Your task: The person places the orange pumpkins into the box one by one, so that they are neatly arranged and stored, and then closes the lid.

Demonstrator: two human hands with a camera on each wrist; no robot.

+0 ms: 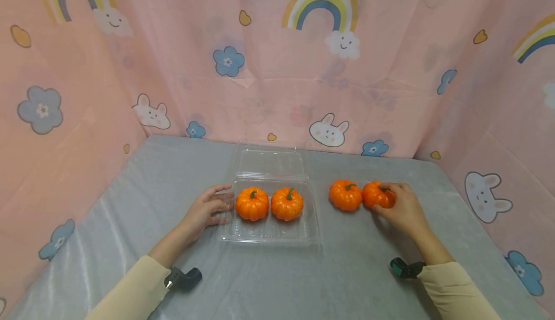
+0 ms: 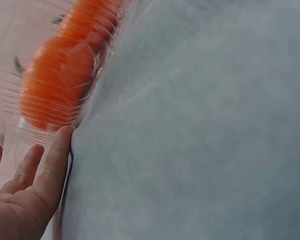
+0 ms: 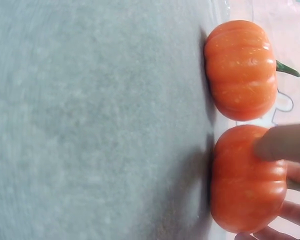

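Observation:
My right hand (image 1: 403, 210) grips an orange toy pumpkin (image 1: 375, 195), thumb on the near side and fingers curled over the far side. In the right wrist view the thumb (image 3: 285, 144) presses on the ribbed side of the gripped pumpkin (image 3: 247, 185). A second pumpkin (image 1: 345, 195) with a green stem sits just left of it. My left hand (image 1: 209, 210), fingers loosely extended, touches the left side of a clear plastic clamshell box (image 1: 277, 233). Two more pumpkins (image 1: 252, 204) (image 1: 287, 204) stand side by side inside the box, stems up.
The box's clear lid (image 1: 271, 162) is folded back, lying toward the rear of the table. A grey cloth covers the table (image 1: 277, 281). Pink printed curtains (image 1: 260, 93) enclose its back and sides. Each wrist wears a dark camera band (image 1: 184, 278).

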